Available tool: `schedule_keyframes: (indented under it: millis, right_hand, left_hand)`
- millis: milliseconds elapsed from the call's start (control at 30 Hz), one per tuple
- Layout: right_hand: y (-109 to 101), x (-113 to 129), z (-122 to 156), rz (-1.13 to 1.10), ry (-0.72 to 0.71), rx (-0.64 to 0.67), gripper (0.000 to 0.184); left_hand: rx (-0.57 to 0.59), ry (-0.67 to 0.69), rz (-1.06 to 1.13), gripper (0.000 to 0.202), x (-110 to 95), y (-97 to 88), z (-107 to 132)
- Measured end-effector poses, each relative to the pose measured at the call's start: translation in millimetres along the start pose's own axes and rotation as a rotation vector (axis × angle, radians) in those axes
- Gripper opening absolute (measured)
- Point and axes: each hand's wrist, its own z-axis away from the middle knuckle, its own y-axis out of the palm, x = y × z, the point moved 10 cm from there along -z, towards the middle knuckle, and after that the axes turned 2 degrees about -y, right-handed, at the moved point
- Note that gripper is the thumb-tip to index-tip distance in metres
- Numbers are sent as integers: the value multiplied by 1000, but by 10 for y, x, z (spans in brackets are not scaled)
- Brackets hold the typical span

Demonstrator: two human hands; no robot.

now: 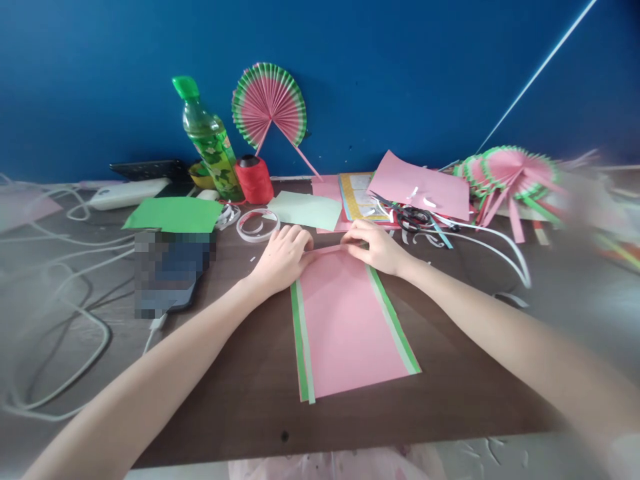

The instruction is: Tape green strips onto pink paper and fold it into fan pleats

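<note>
A pink paper sheet (345, 320) with green and white strips along both long sides lies on the dark wooden table (240, 373). My left hand (281, 257) and my right hand (373, 245) both pinch its far short edge, where a narrow fold is turned up. A finished pink-and-green paper fan (269, 103) leans against the blue wall behind. More such fans (505, 175) lie piled at the right.
A green bottle (207, 137), a red thread spool (254, 179), a tape ring (257, 223), green paper (174, 213), pale green paper (307, 210), scissors (413, 217) and pink sheets (425, 187) crowd the back. A phone (170, 273) and white cables (65, 313) lie left.
</note>
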Motion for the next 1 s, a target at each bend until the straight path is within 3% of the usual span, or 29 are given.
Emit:
schedule_keyframes:
  millis: [167, 233, 400, 533, 700, 767, 867, 1000]
  right_hand:
    - [10, 16, -21, -70, 6, 35, 7]
    - [-45, 58, -44, -35, -3, 13, 6]
    - [-376, 266, -100, 249, -27, -136, 18]
    - [-624, 416, -79, 192, 6, -271, 26]
    - [-921, 763, 56, 247, -146, -529, 24]
    - [-993, 861, 103, 318, -209, -591, 23]
    - [-992, 875, 116, 373, -275, -590, 20]
    - [-712, 657, 25, 417, -284, -368, 21]
  left_hand:
    - [28, -15, 152, 8, 21, 0, -14]
    - [-10, -9, 201, 13, -7, -95, -30]
    - [-250, 9, 40, 16, -143, -552, -29]
    - [-405, -55, -91, 18, -181, -882, 28]
    - [-654, 23, -220, 19, -325, -1328, 205]
    - [-730, 86, -269, 19, -388, -1428, 274]
    - [-704, 155, -311, 19, -410, -1346, 267]
    - [-489, 176, -290, 20, -290, -887, 124]
